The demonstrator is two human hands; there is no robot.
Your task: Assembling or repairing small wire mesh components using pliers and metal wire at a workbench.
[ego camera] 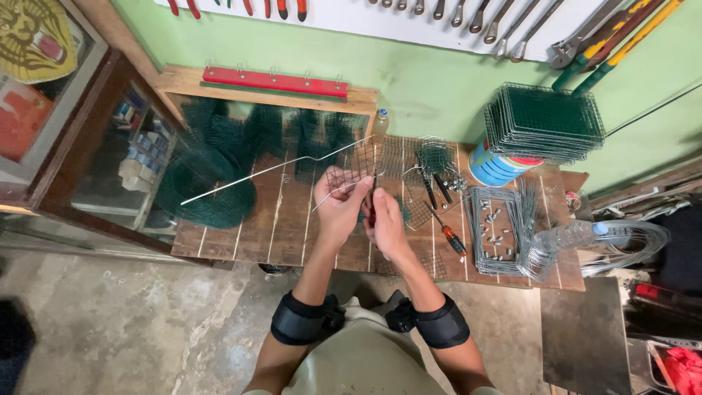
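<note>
My left hand pinches a small dark wire mesh panel together with a long bent steel wire that runs off to the left over the wooden workbench. Close beside it, my right hand is closed around a small tool with a dark handle, held against the lower edge of the mesh. Both hands hover above the middle of the bench, nearly touching each other.
Rolls of green wire mesh lie at the left. A stack of green mesh panels sits on a blue tin at the right. Screwdrivers, wire frames and a plastic bottle lie right of my hands. Tools hang on the wall.
</note>
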